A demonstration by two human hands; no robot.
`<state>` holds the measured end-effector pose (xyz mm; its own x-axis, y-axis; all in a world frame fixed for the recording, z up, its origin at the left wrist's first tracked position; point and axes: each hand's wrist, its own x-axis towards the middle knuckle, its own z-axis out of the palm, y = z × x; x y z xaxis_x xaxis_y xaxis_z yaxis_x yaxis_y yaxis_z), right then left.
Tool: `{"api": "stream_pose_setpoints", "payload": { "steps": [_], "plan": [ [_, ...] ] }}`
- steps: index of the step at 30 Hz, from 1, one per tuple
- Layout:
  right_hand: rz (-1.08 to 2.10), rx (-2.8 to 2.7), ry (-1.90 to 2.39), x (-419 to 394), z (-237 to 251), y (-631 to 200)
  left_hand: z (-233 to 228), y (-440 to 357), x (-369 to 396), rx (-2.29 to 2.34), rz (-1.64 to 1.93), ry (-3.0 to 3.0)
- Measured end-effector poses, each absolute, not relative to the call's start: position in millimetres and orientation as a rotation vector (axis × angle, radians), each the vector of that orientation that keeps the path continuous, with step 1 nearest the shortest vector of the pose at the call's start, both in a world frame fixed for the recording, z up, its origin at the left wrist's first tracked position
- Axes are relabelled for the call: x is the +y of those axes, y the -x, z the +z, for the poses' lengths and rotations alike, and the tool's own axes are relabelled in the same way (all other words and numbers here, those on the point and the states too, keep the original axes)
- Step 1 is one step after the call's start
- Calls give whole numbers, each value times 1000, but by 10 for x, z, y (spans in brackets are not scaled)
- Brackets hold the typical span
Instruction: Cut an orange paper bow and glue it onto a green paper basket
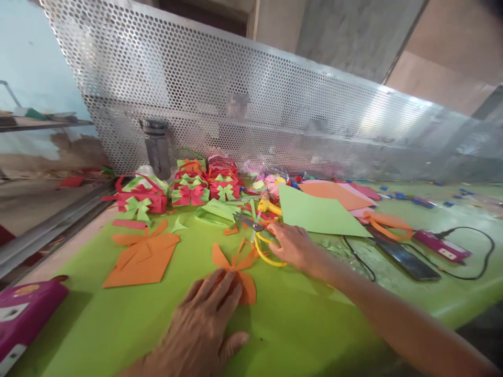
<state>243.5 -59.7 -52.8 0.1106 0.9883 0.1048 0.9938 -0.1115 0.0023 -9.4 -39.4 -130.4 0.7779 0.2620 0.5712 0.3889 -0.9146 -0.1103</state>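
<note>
My left hand point(200, 324) lies flat on the green table cover, its fingertips pressing the edge of an orange paper bow point(236, 269). My right hand point(294, 246) reaches forward and rests on the yellow-handled scissors point(264, 242), fingers at the handle loops; whether it grips them is unclear. A folded orange paper piece point(143, 256) lies to the left of the bow. A green paper sheet point(314, 212) lies just beyond my right hand.
Several red and green paper boxes with bows point(188, 188) stand at the back, by a grey bottle point(157, 149) and a perforated metal screen point(236, 104). A phone point(404, 257), a pink device with black cable point(442, 246) and orange sheets point(334, 192) lie right. A pink box point(23, 314) sits near left.
</note>
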Motion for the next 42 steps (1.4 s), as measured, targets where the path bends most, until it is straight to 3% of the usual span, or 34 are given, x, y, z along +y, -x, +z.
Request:
{"api": "stream_pose_setpoints", "payload": {
  "steps": [29,42],
  "plan": [
    [-8,-1997,2038,-257,-407,-1873,-1136,97,-430,-421,-844,2571],
    [-163,-1888,2314,-385,-630,-2827,-1152,109,-407,-406,-837,2525]
  ]
}}
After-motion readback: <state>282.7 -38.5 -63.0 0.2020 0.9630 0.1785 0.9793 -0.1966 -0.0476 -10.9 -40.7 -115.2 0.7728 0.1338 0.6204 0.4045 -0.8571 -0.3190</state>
